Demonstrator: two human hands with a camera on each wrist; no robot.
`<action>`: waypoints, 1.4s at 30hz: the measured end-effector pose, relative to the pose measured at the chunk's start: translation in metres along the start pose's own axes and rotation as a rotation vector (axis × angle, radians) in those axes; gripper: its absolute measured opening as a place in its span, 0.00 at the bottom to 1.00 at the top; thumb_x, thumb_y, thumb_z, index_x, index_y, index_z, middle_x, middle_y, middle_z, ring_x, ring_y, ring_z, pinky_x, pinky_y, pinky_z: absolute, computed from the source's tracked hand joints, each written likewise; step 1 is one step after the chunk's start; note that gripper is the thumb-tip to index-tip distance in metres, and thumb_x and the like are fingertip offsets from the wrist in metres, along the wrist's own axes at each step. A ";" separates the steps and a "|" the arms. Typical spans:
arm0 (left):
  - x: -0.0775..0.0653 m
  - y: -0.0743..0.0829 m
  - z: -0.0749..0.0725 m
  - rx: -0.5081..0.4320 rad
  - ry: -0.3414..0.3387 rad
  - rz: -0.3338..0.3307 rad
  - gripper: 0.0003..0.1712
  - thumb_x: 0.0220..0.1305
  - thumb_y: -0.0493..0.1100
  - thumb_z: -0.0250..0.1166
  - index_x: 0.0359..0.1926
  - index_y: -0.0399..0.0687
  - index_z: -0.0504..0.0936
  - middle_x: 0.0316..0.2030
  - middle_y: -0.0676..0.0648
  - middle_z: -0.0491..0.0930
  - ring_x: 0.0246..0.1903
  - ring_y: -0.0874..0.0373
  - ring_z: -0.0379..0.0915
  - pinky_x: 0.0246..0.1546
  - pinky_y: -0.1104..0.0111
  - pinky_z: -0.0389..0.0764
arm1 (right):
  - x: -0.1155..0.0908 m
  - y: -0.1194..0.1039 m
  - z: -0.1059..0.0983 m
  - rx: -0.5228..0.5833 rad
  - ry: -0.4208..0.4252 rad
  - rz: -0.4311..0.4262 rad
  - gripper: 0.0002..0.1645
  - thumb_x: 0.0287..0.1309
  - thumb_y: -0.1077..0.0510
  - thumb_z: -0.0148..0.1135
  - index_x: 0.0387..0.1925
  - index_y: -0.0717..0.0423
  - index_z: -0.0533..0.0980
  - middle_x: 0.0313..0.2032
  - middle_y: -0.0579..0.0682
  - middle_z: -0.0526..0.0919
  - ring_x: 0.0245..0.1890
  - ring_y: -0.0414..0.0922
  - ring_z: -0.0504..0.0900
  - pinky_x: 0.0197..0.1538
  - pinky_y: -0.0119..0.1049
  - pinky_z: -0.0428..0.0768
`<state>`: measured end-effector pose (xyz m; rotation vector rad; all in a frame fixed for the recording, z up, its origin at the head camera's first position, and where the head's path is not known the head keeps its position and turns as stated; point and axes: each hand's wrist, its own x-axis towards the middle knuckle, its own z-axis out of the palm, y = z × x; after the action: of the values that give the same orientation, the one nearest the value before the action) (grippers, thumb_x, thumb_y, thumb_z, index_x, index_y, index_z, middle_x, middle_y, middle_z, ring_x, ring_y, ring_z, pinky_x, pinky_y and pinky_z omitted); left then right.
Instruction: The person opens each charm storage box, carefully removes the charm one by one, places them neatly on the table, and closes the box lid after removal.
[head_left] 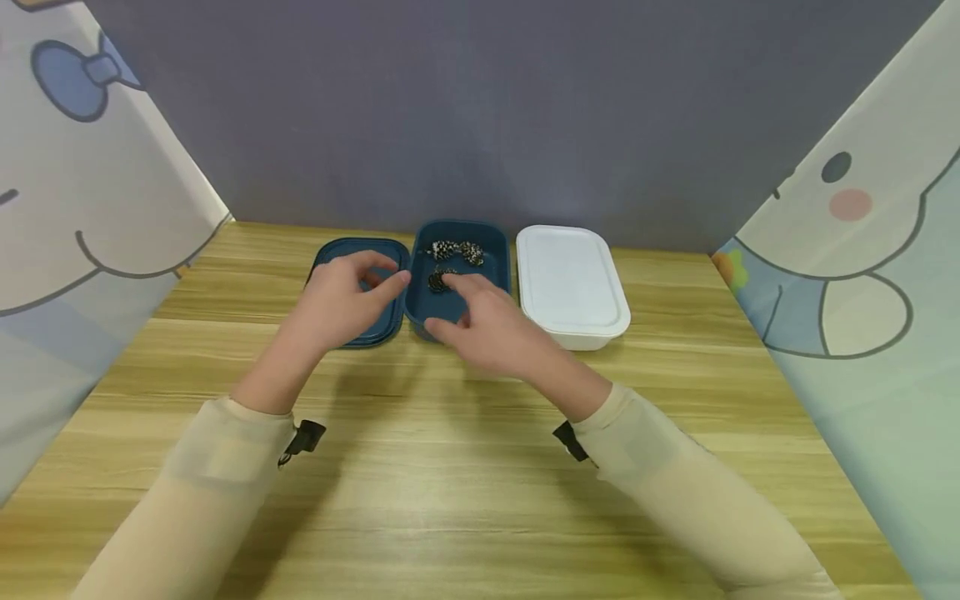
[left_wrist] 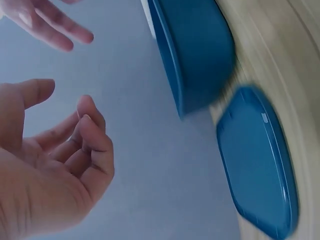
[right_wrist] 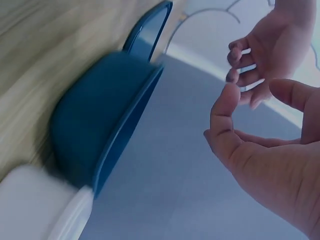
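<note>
A dark blue box (head_left: 457, 312) stands uncovered at the back of the table, with several pine cones (head_left: 442, 250) inside it. My right hand (head_left: 491, 325) hovers above the box's near right part, fingers bent and thumb apart. Nothing lies between them in the right wrist view. To the left, my left hand (head_left: 345, 296) is over a blue lid (head_left: 367, 335), its fingers loosely curled and thumb apart, holding nothing. In the left wrist view the box (left_wrist: 205, 50) and the lid (left_wrist: 255, 165) both sit below the hands.
A white box with its white lid on (head_left: 572, 279) stands just right of the blue box. Behind everything rises a grey wall panel (head_left: 465, 117). Cartoon-printed cloths (head_left: 847, 275) flank the wooden table (head_left: 435, 500) on both sides.
</note>
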<state>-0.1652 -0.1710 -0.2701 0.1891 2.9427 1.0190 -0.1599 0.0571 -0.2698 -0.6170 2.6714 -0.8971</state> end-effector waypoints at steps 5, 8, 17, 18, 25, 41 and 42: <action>0.003 0.025 0.015 -0.074 0.033 0.054 0.27 0.81 0.61 0.57 0.69 0.53 0.79 0.53 0.44 0.85 0.41 0.49 0.81 0.37 0.58 0.81 | -0.014 0.026 -0.020 0.060 0.103 -0.009 0.43 0.77 0.42 0.60 0.83 0.54 0.58 0.77 0.52 0.67 0.47 0.46 0.81 0.52 0.44 0.83; 0.009 0.037 0.025 -0.123 0.047 0.076 0.26 0.81 0.59 0.58 0.70 0.54 0.78 0.54 0.46 0.84 0.42 0.50 0.82 0.40 0.57 0.82 | -0.021 0.040 -0.031 0.080 0.157 0.008 0.42 0.77 0.44 0.61 0.82 0.53 0.60 0.74 0.52 0.69 0.50 0.48 0.82 0.51 0.44 0.83; 0.030 0.074 0.054 -0.204 -0.059 0.107 0.32 0.80 0.60 0.59 0.77 0.53 0.70 0.61 0.47 0.81 0.57 0.47 0.80 0.56 0.51 0.82 | -0.038 0.085 -0.060 0.080 0.308 0.078 0.44 0.77 0.48 0.60 0.84 0.57 0.55 0.72 0.62 0.66 0.54 0.55 0.80 0.51 0.41 0.79; 0.031 0.077 0.058 -0.210 -0.070 0.107 0.34 0.80 0.60 0.60 0.78 0.53 0.69 0.63 0.46 0.80 0.60 0.47 0.79 0.58 0.50 0.82 | -0.039 0.091 -0.062 0.079 0.316 0.084 0.45 0.77 0.48 0.60 0.84 0.59 0.55 0.72 0.63 0.66 0.54 0.55 0.80 0.49 0.40 0.79; 0.036 0.091 0.092 -0.196 -0.117 0.106 0.43 0.76 0.61 0.65 0.82 0.51 0.62 0.72 0.43 0.75 0.69 0.44 0.76 0.67 0.48 0.80 | -0.047 0.125 -0.073 0.046 0.347 0.140 0.45 0.77 0.47 0.59 0.83 0.64 0.54 0.74 0.69 0.63 0.54 0.57 0.77 0.45 0.38 0.79; 0.033 0.102 0.149 -0.104 -0.148 0.078 0.46 0.77 0.57 0.64 0.82 0.36 0.58 0.79 0.37 0.66 0.79 0.43 0.63 0.77 0.51 0.71 | -0.057 0.189 -0.070 -0.054 0.239 0.289 0.46 0.80 0.43 0.53 0.78 0.77 0.56 0.71 0.81 0.60 0.57 0.70 0.79 0.52 0.59 0.84; 0.033 0.103 0.151 -0.101 -0.155 0.082 0.47 0.77 0.57 0.63 0.82 0.35 0.57 0.79 0.36 0.65 0.78 0.43 0.64 0.77 0.51 0.71 | -0.057 0.190 -0.070 -0.052 0.232 0.288 0.44 0.80 0.43 0.53 0.77 0.75 0.59 0.70 0.80 0.62 0.57 0.70 0.80 0.52 0.58 0.84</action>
<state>-0.1783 0.0058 -0.3249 0.3705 2.7581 1.1060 -0.1942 0.2569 -0.3277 -0.1354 2.8949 -0.8654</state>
